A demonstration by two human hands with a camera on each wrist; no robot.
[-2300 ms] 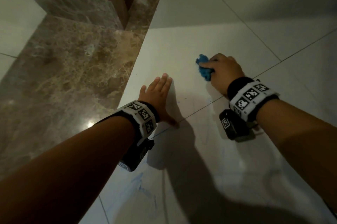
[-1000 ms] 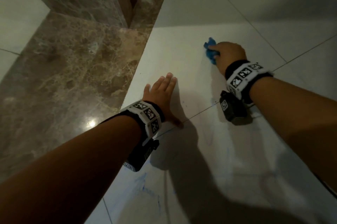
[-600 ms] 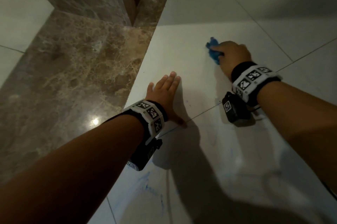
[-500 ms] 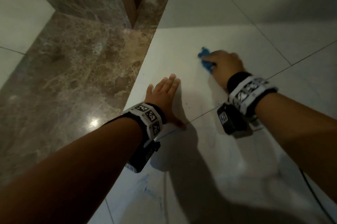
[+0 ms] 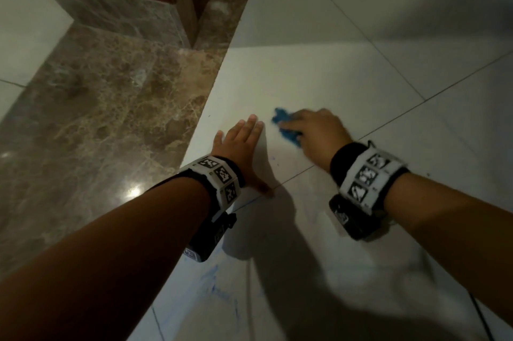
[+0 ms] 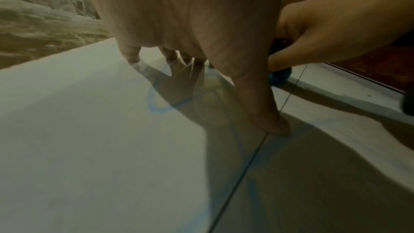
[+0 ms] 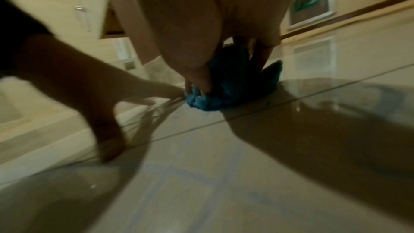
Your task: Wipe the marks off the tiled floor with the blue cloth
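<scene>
My right hand (image 5: 311,132) grips a bunched blue cloth (image 5: 286,128) and presses it onto the white floor tile (image 5: 277,85), just right of my left fingertips. In the right wrist view the cloth (image 7: 226,86) is wadded under curled fingers. My left hand (image 5: 241,146) lies flat on the tile with fingers straight and the thumb on a grout line. Blue marks show as a loop (image 6: 156,107) beneath the left palm in the left wrist view, and faint blue smears (image 5: 213,282) lie on the tile nearer me.
A brown marble strip (image 5: 111,118) borders the white tiles on the left. A dark wooden frame and a marble-clad block (image 5: 172,2) stand at the far end. White tiles (image 5: 416,63) stretch to the right and ahead. A thin black cable (image 5: 480,318) lies at lower right.
My right hand has dragged the cloth back toward me and leftward, from farther out on the tile to right beside my left fingertips. The left hand has stayed planted.
</scene>
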